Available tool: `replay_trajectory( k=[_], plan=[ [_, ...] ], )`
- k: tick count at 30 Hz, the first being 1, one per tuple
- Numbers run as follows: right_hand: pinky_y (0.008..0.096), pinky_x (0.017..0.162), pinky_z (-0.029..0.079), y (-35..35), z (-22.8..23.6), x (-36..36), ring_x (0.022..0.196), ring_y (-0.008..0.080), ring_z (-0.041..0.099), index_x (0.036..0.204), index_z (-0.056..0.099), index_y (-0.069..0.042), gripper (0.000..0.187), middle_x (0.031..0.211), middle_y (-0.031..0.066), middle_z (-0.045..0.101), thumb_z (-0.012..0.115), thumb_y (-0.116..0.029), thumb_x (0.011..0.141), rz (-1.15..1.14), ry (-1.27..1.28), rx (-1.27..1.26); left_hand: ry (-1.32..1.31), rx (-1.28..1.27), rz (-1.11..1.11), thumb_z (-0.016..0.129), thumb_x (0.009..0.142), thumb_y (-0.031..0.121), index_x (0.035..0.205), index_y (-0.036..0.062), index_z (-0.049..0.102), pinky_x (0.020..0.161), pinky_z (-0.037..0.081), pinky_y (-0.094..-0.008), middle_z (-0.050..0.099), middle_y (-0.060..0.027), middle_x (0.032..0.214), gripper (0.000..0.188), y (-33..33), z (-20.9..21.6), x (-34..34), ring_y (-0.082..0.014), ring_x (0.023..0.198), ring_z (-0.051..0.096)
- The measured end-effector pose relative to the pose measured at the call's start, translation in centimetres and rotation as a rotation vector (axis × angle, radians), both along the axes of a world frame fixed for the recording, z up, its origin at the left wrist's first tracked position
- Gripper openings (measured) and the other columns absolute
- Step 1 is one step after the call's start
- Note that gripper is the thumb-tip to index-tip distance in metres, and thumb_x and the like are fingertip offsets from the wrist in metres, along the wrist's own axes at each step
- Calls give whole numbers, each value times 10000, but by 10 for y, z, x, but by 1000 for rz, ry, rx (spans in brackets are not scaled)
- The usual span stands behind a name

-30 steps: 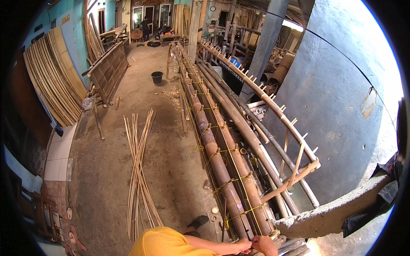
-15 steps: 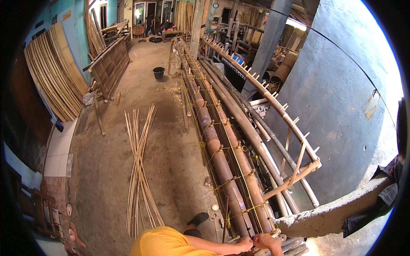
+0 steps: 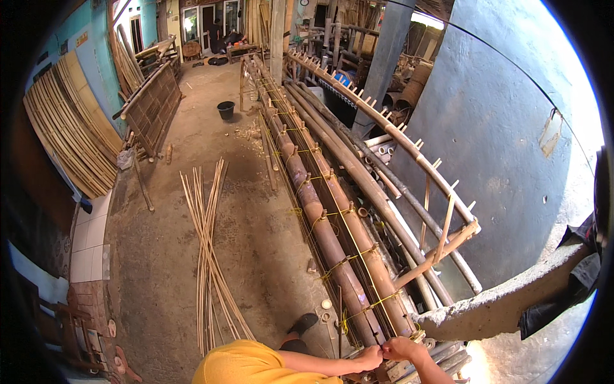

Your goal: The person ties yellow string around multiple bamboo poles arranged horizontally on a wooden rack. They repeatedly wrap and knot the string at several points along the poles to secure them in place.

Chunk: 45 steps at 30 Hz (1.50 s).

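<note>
At the near end of two long brown bamboo poles, the left pole [image 3: 330, 246] and the right pole [image 3: 358, 237], my hands meet. My left hand [image 3: 368, 358] is closed, its fingertips against those of the other hand. My right hand [image 3: 401, 350] is closed too, thumb and fingers pinched together. Whatever they grip is too small or hidden to make out. Between the poles run thin dark strips, and yellow cord [image 3: 368, 308] crosses both at intervals. Short pegs [image 3: 350, 207] stand up along the poles.
A crossed bundle of thin bamboo sticks [image 3: 208, 256] lies on the floor to the left. Farther off stands a black bucket [image 3: 226, 110]. A pegged bamboo rail [image 3: 409, 150] and a low concrete wall [image 3: 505, 307] flank the right side. A person [image 3: 215, 40] is far back.
The view has shifted a little, so the scene sits slightly farther left. My hands stay together at the pole end, and more of my right forearm shows.
</note>
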State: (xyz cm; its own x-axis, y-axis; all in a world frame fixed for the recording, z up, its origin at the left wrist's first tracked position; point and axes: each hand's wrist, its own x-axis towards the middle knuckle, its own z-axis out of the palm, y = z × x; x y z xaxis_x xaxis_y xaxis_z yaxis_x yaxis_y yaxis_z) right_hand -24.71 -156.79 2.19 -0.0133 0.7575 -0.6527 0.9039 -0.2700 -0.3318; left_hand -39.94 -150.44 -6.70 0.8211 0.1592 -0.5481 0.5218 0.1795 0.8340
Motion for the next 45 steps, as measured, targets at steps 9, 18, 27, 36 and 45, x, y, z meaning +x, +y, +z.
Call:
replay_trajectory(
  k=[9, 18, 27, 36, 45],
  plan=[
    [443, 750, 534, -23, 25, -60, 871, 287, 655, 881, 721, -126, 214, 857, 83, 641, 654, -325, 838, 20, -447, 425, -122, 73, 5, 671, 817, 209, 914, 23, 697, 793, 538, -488, 709, -248, 901, 212, -4, -1, -14, -397, 864, 692],
    [411, 912, 432, -64, 33, -104, 1048, 253, 564, 957, 640, -112, 216, 1072, 71, 581, 686, -263, 810, -152, -436, 544, -226, 5, -57, 462, 1033, 159, 927, 34, 598, 591, 539, -366, 653, -111, 690, 213, 4, -8, -25, -201, 579, 674],
    [429, 780, 465, -50, 33, -65, 968, 302, 589, 852, 650, -64, 146, 994, 112, 580, 692, -197, 810, -547, -253, 757, -107, -33, -139, 506, 1020, 143, 985, -4, 599, 552, 524, -300, 618, -55, 746, 178, 9, 14, -19, -138, 578, 634],
    [422, 805, 520, -25, 39, -51, 923, 345, 611, 844, 669, 0, 186, 939, 175, 598, 649, -180, 803, -392, -130, 481, -189, 200, -57, 554, 950, 178, 950, -11, 623, 723, 520, -501, 687, -242, 834, 201, 3, -5, -18, -444, 836, 670],
    [400, 805, 519, -19, -1, -25, 965, 293, 619, 868, 689, -13, 178, 972, 138, 581, 612, -171, 842, -335, -487, 500, 183, -452, -29, 560, 967, 189, 881, 67, 586, 662, 548, -400, 617, -62, 725, 151, 17, 14, -12, -222, 672, 647]
  ],
)
